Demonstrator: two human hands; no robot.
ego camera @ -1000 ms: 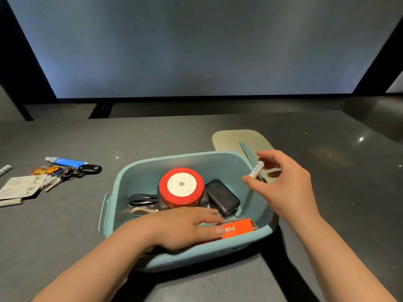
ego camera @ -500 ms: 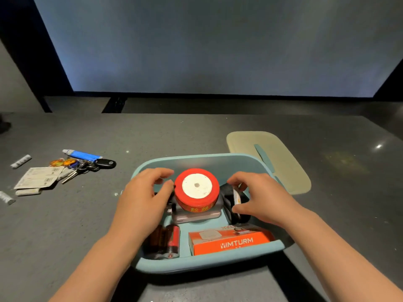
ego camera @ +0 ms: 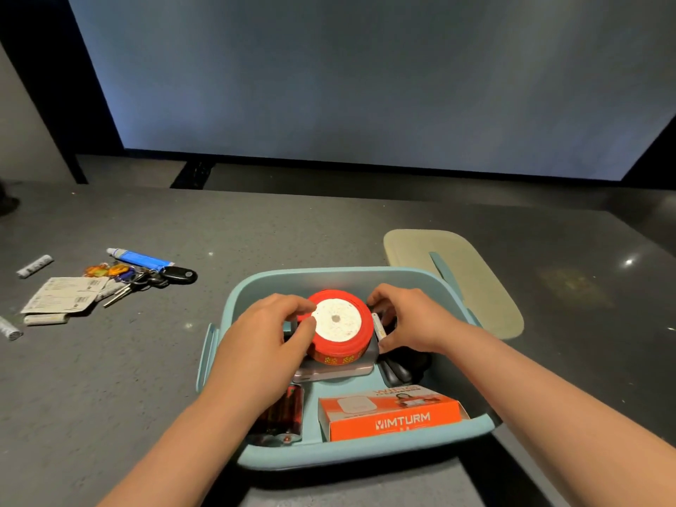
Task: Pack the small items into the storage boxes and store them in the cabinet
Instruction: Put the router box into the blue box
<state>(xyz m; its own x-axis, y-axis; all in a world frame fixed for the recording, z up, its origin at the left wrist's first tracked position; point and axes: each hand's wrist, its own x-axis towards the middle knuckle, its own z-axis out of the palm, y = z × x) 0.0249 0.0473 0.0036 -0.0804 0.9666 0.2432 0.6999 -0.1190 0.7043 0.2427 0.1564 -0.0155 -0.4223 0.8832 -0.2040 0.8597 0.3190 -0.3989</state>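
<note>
The left hand (ego camera: 263,345) has slid closer and now holds the red roll (ego camera: 336,325) in the blue box (ego camera: 365,457). The right hand (ego camera: 413,320) pinches a small white stick (ego camera: 378,325) beside the roll; it points away, long way front to back. The left arm hides part of the batteries (ego camera: 283,415). The dark thing (ego camera: 402,367) under the right hand is hard to make out.

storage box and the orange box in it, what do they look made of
The storage box looks like moulded plastic, pale teal with a matte finish: smooth rounded rim and a one-piece side handle. The orange box looks like printed cardboard with a slight sheen: sharp folded edges and white lettering on its side. Both are judged by look only.
</note>
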